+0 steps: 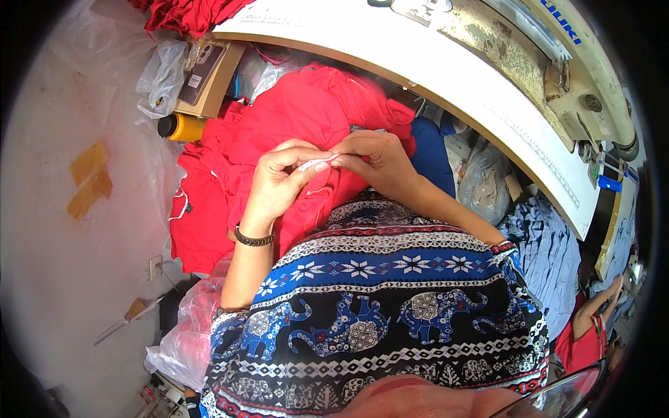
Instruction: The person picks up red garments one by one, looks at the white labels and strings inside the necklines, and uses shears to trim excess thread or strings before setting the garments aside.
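Note:
My left hand (280,180) pinches a narrow white strip (315,164) between thumb and fingers. The fingertips of my right hand (382,159) meet the left ones and grip the strip's other end. Below and behind both hands spreads a heap of bright red cloth (293,104), which the strip appears to belong to. A thin white thread or cord shows just under the fingers. Further left, a red piece (198,233) with a white cord and a small dark tag hangs down. Whatever lies between the fingertips themselves is hidden.
A white sewing table (446,73) curves across the top, bearing a sewing machine (529,76). At left are a yellow bottle (187,128), a phone box (202,73) and a wall (70,265). Light-blue cloth (550,258) lies at right; beyond, another person's arm (598,303) shows.

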